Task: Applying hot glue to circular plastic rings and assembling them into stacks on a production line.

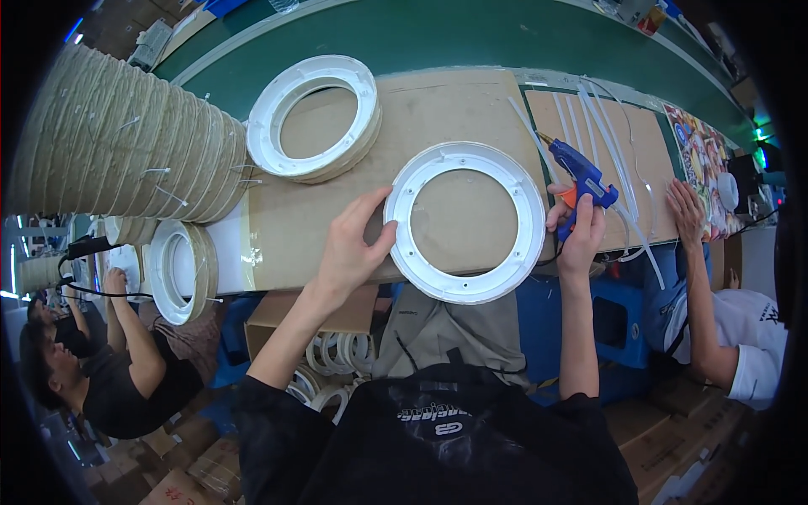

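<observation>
In front of me a white ring frame (401, 255) lies face up on the cardboard sheet (468, 215), its inner edge dotted with small screw holes. The thumb and fingers of my left hand (349, 240) curve against its left outer edge, gripping it. To the right of the ring, my right hand (582, 238) is closed around a blue hot glue gun (581, 175) with an orange trigger. Its nozzle points up and to the left, away from the ring. Behind and to the left rests another ring frame (263, 139) with a cord-wrapped side.
Stacked cord-wrapped rings (126, 139) rise at the left, beside a ring on edge (206, 273). Clear glue sticks (608, 135) lie at the right, near a co-worker's hand (686, 210). Below the table stands a carton (271, 313) of rings. Another person (126, 370) works at the left.
</observation>
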`<state>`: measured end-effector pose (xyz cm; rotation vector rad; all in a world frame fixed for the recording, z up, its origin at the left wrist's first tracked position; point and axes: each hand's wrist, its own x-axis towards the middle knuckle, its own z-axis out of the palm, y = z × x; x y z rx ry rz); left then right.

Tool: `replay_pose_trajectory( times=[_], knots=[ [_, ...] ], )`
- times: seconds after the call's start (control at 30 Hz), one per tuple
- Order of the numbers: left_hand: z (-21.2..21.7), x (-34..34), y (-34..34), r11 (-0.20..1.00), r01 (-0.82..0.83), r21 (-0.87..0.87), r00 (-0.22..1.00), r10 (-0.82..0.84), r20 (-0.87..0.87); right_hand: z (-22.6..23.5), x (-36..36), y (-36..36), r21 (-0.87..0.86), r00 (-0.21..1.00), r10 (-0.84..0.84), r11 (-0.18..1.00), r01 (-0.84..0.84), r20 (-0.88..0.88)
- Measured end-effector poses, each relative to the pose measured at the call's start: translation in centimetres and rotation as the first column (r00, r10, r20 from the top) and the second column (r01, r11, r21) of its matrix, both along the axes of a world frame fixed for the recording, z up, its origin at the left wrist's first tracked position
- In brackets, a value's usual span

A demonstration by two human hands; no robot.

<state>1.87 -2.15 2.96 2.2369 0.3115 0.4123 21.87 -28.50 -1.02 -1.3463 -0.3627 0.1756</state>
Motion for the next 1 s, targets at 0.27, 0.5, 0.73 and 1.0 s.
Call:
replay_pose_trajectory(
  times=[0.27, 0.5, 0.73, 1.0],
  knots=[
    [-1.2, 0.7, 1.5, 0.911, -0.085, -0.404, 0.996, 0.086, -0.015, 0.6, -0.3, 0.2, 0.031, 1.0, -0.015, 0.999, 0.015, -0.003],
    [-0.9, -1.1, 0.5, 0.925, -0.089, -0.368, 0.993, 0.11, 0.035, 0.4, -0.7, -0.1, -0.014, 0.999, -0.051, 0.999, 0.051, 0.013],
    [1.1, -4.9, -3.6, 0.975, -0.032, -0.222, 0.993, 0.006, -0.115, 0.7, -0.2, 0.3, -0.049, 0.997, -0.045, 0.998, 0.048, 0.056],
    [-1.0, -1.7, -3.1, 0.965, 0.018, -0.263, 0.999, -0.028, -0.036, 0.3, -0.4, 0.2, -0.048, 0.996, -0.075, 0.996, 0.077, 0.037]
  ],
)
